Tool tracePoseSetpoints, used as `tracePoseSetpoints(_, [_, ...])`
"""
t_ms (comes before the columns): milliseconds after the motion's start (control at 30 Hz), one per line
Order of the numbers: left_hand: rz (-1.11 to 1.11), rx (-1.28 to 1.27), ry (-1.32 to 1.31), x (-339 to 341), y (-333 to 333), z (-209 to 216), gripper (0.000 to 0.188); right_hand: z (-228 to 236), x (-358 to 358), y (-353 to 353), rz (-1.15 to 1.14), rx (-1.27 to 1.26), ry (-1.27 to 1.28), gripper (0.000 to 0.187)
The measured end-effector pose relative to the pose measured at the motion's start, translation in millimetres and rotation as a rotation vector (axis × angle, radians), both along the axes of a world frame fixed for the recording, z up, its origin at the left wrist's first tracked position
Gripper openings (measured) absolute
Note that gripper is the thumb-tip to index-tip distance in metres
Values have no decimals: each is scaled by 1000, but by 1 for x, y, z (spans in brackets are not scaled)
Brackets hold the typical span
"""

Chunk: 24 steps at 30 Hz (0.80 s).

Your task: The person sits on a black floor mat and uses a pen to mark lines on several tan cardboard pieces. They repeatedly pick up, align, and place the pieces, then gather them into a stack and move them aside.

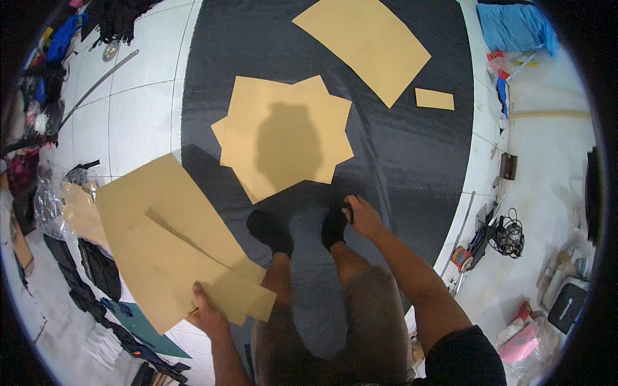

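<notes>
At the lower left my left hand [207, 312] grips several tan card sheets [154, 225], thumb on top. They are held up at a slant, with a narrower strip [238, 276] lying over the large one. My right hand [365, 217] is closed beside my right foot in its black sock [333, 226]. Something dark shows at its fingers, but against the sock I cannot make out what it is. Ahead of my feet a star-like spread of tan card [290, 138] with several points lies flat on dark cloth [399, 167], under a shadow.
Farther off on the cloth lie a large tan sheet [367, 45] and a small tan rectangle [434, 99]. White floor tiles [145, 122] border the cloth. Clutter lines both sides, including clear plastic bags [51, 199], a coiled black cable [507, 235] and a blue bag [515, 29].
</notes>
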<state>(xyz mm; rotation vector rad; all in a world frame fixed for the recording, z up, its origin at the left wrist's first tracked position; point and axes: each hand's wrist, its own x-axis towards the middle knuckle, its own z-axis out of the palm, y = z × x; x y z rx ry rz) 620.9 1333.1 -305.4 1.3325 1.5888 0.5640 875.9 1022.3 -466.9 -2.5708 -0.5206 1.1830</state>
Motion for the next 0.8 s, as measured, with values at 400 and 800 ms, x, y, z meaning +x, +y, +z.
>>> tracePoseSetpoints(400, [-70, 439, -40, 71, 114, -106, 47, -192, 166, 62, 463, 296, -393, 46])
tracePoseSetpoints(800, [22, 443, -172, 125, 114, -117, 54, -251, 148, 27, 535, 696, -440, 33])
